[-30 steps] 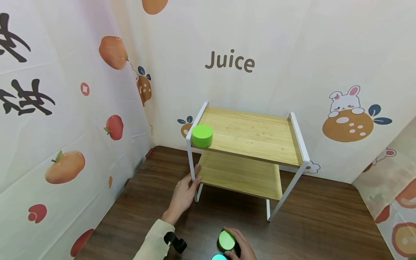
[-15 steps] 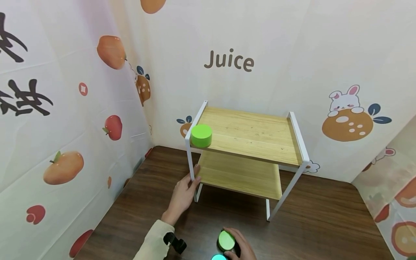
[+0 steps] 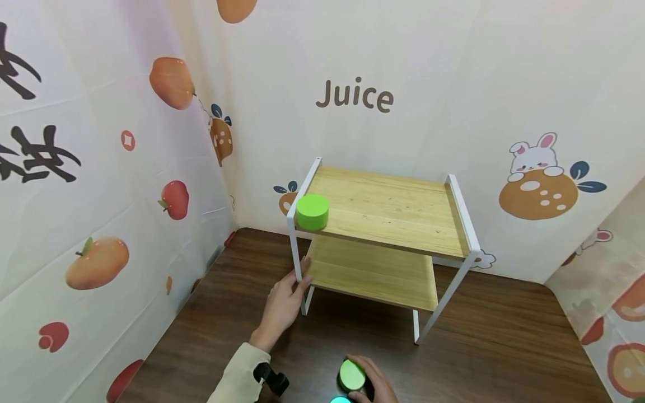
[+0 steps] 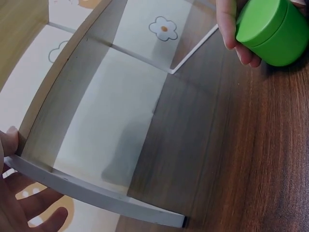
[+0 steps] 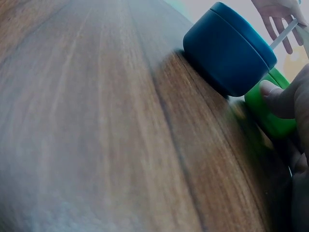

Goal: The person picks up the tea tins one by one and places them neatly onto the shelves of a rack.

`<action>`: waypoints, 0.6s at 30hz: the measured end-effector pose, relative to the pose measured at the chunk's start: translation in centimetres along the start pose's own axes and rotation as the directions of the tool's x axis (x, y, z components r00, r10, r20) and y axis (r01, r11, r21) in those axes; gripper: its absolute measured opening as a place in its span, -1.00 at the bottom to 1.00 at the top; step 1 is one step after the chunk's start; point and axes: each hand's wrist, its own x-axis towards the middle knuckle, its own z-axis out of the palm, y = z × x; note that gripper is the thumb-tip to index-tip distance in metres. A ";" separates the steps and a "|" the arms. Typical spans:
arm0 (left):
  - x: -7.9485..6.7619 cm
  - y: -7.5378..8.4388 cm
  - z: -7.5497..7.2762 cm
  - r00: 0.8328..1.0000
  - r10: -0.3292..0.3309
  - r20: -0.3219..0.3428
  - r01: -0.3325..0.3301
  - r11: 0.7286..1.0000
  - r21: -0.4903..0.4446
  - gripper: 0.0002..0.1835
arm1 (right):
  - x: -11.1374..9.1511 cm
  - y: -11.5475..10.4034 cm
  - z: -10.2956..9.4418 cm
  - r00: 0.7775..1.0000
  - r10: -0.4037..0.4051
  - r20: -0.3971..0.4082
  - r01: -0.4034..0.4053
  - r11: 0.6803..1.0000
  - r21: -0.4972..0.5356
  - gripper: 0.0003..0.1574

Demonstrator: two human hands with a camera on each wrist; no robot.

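Note:
A small two-tier shelf rack (image 3: 385,210) with pale wooden boards and a white metal frame stands on the table. My left hand (image 3: 282,305) grips its left front leg beside the lower board; in the left wrist view the thumb lies on the board and the fingers pass outside the frame. At the front, my right hand (image 3: 374,380) holds a green lidded round canister (image 3: 351,375), with the thumb against its side in the right wrist view. A blue canister (image 5: 227,50) sits close to it, mostly cut off in the head view.
Another green canister (image 3: 312,212) stands on the upper board's left front corner. The dark wooden table (image 3: 509,336) spreads to both sides of the rack. Behind and at the sides hangs a printed fruit backdrop (image 3: 413,134).

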 end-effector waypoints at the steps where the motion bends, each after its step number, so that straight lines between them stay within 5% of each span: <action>1: 0.0 0.0 0.0 1.000 0.003 0.002 -0.003 1.000 0.002 -0.49 | 0.0 0.0 0.0 1.000 0.002 -0.001 -0.002 1.000 -0.003 -0.11; 18: -0.1 -0.4 0.1 0.999 0.042 -0.009 -0.042 0.999 0.007 -0.50 | 0.0 -0.2 0.1 0.999 0.035 0.004 -0.035 0.999 -0.010 -0.15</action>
